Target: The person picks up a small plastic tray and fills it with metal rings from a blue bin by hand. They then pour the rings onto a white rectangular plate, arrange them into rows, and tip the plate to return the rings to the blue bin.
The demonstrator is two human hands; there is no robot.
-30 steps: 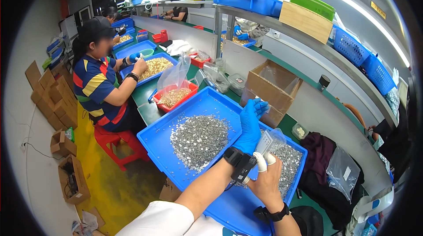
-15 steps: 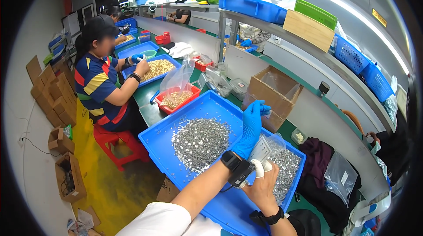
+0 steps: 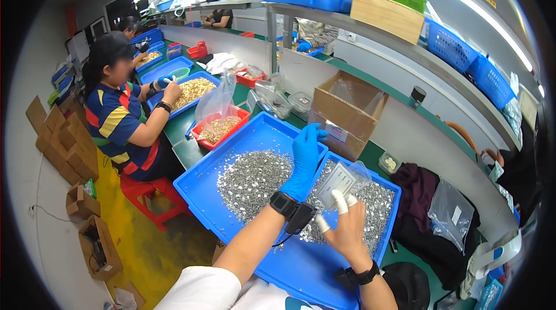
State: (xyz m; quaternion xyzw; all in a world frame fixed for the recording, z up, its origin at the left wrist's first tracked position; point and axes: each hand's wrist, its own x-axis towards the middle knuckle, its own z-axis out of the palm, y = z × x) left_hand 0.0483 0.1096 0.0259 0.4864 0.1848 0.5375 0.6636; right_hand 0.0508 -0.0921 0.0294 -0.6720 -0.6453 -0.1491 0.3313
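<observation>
My left hand [image 3: 305, 162], in a blue glove, is held over the blue tray [image 3: 275, 131] beside a heap of small silver metal pieces [image 3: 255, 185]. Its fingers are bent and pressed together; whatever lies between them is too small to make out. White finger cots cover some fingertips of my right hand [image 3: 349, 230], whose thumb stands apart from its forefinger. Those fingertips are by the lower edge of a clear plastic box with a white label [image 3: 337, 185]; I cannot tell whether they touch it. More silver pieces [image 3: 379, 205] lie under and around the box.
To the left, a red bin [image 3: 231, 126] holds gold-coloured pieces and a plastic bag. A seated co-worker [image 3: 124, 119] handles gold pieces over another blue tray. Behind my tray stands an open cardboard box [image 3: 347, 110]. Dark clothing [image 3: 425, 234] lies at the right, below a loaded shelf [image 3: 370, 37].
The whole view has shifted, with things sitting further left. My left hand has moved slightly left, uncovering the label on the cardboard box. My right hand stays beside the plastic box.
</observation>
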